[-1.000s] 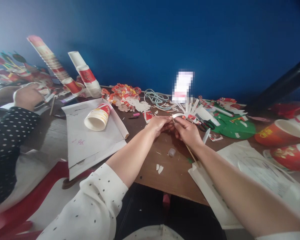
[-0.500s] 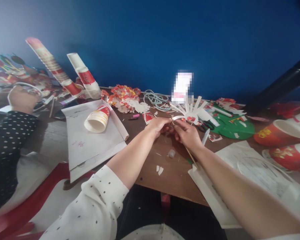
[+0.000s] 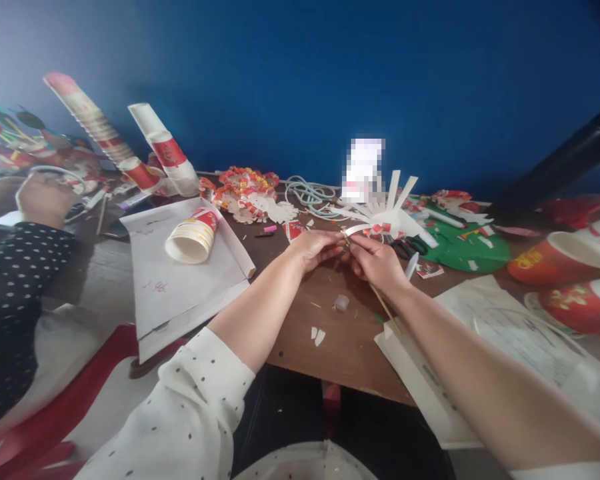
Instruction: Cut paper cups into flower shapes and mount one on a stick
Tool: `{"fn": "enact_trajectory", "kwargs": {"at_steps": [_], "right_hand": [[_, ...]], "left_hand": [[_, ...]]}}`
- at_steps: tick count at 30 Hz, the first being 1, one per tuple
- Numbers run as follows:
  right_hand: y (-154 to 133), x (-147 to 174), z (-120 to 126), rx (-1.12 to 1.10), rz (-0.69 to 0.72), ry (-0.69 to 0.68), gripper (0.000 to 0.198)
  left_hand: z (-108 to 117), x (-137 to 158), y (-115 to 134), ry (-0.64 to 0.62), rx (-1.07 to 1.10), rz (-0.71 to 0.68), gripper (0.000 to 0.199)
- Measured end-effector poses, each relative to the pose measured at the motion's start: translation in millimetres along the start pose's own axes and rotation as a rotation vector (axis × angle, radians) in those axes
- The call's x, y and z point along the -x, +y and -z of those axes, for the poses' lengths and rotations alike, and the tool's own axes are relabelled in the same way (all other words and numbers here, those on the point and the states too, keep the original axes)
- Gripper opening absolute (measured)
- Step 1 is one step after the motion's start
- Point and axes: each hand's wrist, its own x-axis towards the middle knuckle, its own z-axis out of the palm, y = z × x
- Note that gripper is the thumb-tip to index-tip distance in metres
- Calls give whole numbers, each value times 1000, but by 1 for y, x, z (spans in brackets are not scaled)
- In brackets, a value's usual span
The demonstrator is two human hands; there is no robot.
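Observation:
Above the middle of the table, my left hand [image 3: 313, 250] and my right hand [image 3: 379, 262] meet fingertip to fingertip. Between them they pinch one curved strip of a cut paper cup [image 3: 391, 221]. The cup's side is slit into several white strips that fan out around its base, two of them standing up. Red print shows near the part by my right fingers. My fingertips partly hide the pinched strip end. A thin wooden stick [image 3: 384, 303] lies under my right wrist. Black scissor handles [image 3: 411, 247] lie just beyond my right hand.
A stack of paper cups [image 3: 193, 237] lies on a white folder [image 3: 180, 293] at left. Taller cup stacks [image 3: 167, 150] lean near the blue wall. Cut red scraps [image 3: 247, 187], a green disc [image 3: 465, 247] and red cups [image 3: 560, 257] lie around. A co-worker's hand [image 3: 45, 200] is at far left.
The cut paper cup has turned a little between my hands, so its strips fan differently, with two now upright. My hands stay close together, still pinching the strip.

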Motion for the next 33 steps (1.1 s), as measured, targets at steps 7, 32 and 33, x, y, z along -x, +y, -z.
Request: {"fn": "enact_trajectory", "kwargs": {"at_steps": [7, 32, 33], "right_hand": [[-3, 3, 0, 21, -1, -15, 29], [7, 4, -3, 294, 253, 41, 26], [7, 4, -4, 302, 253, 38, 27]], "left_hand": [[-1, -1, -1, 41, -57, -34, 2], [-8, 6, 2, 124, -178, 4, 11], [-8, 6, 2, 135, -182, 1, 11]]}}
